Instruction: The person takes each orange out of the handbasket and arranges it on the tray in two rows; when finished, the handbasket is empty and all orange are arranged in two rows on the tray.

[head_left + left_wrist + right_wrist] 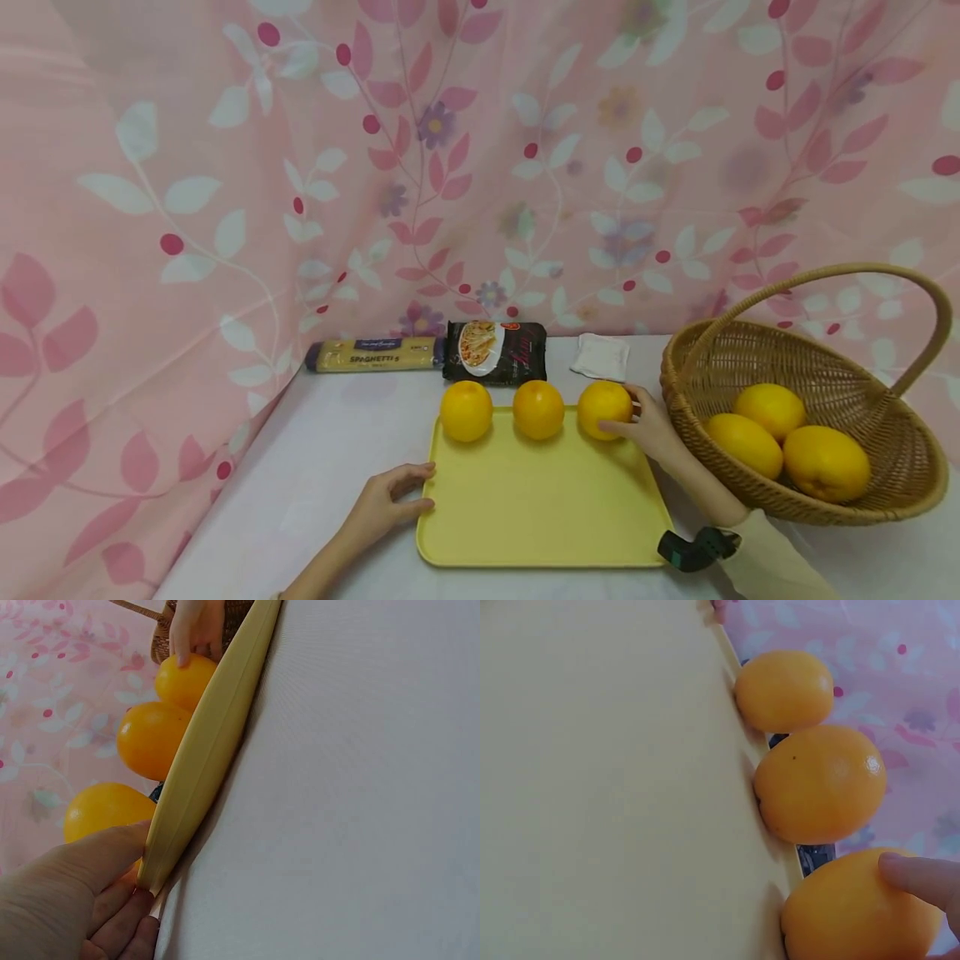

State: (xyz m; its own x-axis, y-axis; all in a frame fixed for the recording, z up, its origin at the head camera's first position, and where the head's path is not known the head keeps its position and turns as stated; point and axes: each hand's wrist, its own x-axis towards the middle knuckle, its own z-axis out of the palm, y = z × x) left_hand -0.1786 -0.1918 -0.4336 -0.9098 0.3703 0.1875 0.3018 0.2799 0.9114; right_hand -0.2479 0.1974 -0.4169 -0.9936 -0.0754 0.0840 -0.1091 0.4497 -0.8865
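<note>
A yellow tray (540,508) lies on the table with three oranges in a row along its far edge: a left orange (467,412), a middle orange (538,410) and a right orange (597,410). My right hand (651,429) holds the right orange from its right side, thumb in front and fingers behind. In the right wrist view a fingertip (900,868) presses on that orange. At the tray's left edge, my left hand (386,504) grips the rim; the left wrist view shows the thumb (112,851) above it and fingers below.
A wicker basket (918,467) with a tall handle stands on the right, holding three more oranges (825,462). Behind the tray lie a spaghetti pack (378,355), a black food packet (517,354) and a small white packet (602,357). A flowered curtain (480,167) hangs behind.
</note>
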